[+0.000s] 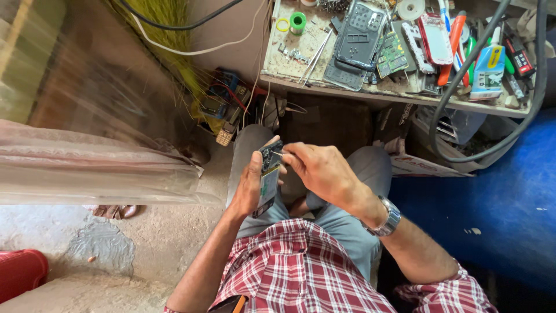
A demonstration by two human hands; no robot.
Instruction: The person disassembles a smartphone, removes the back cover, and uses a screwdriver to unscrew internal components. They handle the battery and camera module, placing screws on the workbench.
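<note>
While the left hand [250,186] grips one opened dark phone [268,177], the right hand [321,171] pinches a thin metal tool [277,153] against it. One green solder spool [297,22] sits at the worn desk's [278,64] left edge.

In the middle of the frame the left hand [249,188] holds an opened mobile phone [268,178] upright over the knees. The right hand [321,171] pinches a thin tool [278,153] against its upper end. At the upper right, a cluttered surface [278,72] carries phone shells, circuit boards and screwdrivers.

A cluttered workbench [278,72] carries phone shells [360,32], circuit boards [392,53], screwdrivers [453,43].
</note>
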